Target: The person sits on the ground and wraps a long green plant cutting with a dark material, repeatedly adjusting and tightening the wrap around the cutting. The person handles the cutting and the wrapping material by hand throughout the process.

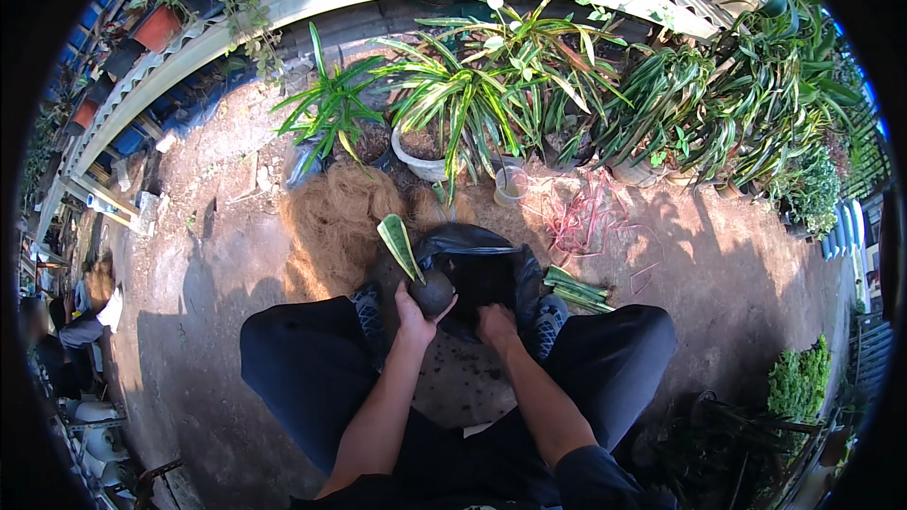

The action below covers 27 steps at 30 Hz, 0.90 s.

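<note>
My left hand (416,317) is wrapped round a dark ball (434,294), apparently packed soil, held up between my knees. A snake plant leaf (401,246), green with pale yellow edges, sticks out of the ball's top and leans left. Just to the right, a black plastic bag (526,269) stands open with dark soil (477,279) inside. My right hand (496,324) is at the near edge of this soil, its fingers curled and partly hidden. More cut snake plant leaves (578,290) lie on the ground beyond my right foot.
Brown coconut fibre (340,217) is heaped at the left front. Tangled pink string (586,217) lies right of a clear plastic cup (511,185). Potted striped plants (453,104) line the far side. Another person (80,331) is at the far left.
</note>
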{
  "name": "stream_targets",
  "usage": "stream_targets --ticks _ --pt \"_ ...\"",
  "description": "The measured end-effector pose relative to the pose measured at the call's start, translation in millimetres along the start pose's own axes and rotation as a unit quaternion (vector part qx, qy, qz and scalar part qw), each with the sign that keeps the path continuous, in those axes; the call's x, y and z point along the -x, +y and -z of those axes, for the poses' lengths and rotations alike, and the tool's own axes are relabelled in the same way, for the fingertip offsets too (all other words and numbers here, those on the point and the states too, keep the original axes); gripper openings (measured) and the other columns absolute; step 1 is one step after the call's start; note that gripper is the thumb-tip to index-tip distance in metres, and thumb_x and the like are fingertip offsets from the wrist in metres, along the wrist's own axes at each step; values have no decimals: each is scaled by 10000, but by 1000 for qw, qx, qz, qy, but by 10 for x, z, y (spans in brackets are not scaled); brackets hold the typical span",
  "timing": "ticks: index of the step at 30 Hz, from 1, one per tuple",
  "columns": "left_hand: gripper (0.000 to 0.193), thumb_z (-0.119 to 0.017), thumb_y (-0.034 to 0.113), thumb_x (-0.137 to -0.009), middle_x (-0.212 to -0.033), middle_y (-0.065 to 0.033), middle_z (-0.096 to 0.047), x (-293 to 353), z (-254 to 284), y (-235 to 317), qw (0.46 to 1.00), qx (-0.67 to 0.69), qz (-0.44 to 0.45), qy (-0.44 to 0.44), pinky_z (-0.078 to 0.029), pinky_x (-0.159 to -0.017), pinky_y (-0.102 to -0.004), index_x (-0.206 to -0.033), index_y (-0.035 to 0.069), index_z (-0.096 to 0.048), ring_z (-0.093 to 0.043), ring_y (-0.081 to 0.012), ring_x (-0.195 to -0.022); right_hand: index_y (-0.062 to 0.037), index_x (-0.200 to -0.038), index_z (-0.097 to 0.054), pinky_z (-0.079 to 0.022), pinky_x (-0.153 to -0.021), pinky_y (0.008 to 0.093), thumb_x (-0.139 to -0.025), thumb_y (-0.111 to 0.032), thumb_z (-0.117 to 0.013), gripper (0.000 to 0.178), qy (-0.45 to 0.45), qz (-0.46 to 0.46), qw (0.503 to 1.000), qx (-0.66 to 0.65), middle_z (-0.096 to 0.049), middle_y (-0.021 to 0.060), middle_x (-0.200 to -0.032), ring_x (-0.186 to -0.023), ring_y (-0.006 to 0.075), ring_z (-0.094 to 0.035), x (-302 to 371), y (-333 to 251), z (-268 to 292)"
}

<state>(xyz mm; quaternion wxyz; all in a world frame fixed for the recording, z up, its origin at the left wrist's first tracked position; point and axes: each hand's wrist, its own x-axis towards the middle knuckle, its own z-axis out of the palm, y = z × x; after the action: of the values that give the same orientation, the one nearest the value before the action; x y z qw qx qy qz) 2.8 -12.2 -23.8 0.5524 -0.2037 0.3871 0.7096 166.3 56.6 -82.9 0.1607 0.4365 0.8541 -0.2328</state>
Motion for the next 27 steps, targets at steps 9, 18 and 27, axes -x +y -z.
stream_targets --ticks 9,18,27 --pt "493 -360 477 -957 -1094 -160 -648 -64 58 -10 1000 6 13 -8 -528 -885 -567 -1187 75 -530 -654 -361 -978 -128 -1353 -528 -367 -1081 510 -756 -77 -635 609 52 105 993 -5 -395 132 -1467 -1372 346 -345 -49 -61 9" --pt "601 -350 535 -953 -1108 -181 -649 -29 23 -31 1000 -4 7 -10 -495 -958 -542 -1160 16 -571 -642 -374 -1014 -141 -1377 -510 -327 -1094 537 -894 -132 -513 483 22 128 987 96 -424 120 -1457 -1403 327 -318 -10 -94 -53" --pt "569 -364 522 -946 -1078 -175 -657 129 39 -56 1000 -19 14 4 -507 -941 -536 -1132 30 -582 -654 -372 -984 -128 -1305 -568 -375 -1046 577 -919 -179 -483 399 17 78 983 167 -348 191 -1492 -1346 488 -335 156 95 -254"
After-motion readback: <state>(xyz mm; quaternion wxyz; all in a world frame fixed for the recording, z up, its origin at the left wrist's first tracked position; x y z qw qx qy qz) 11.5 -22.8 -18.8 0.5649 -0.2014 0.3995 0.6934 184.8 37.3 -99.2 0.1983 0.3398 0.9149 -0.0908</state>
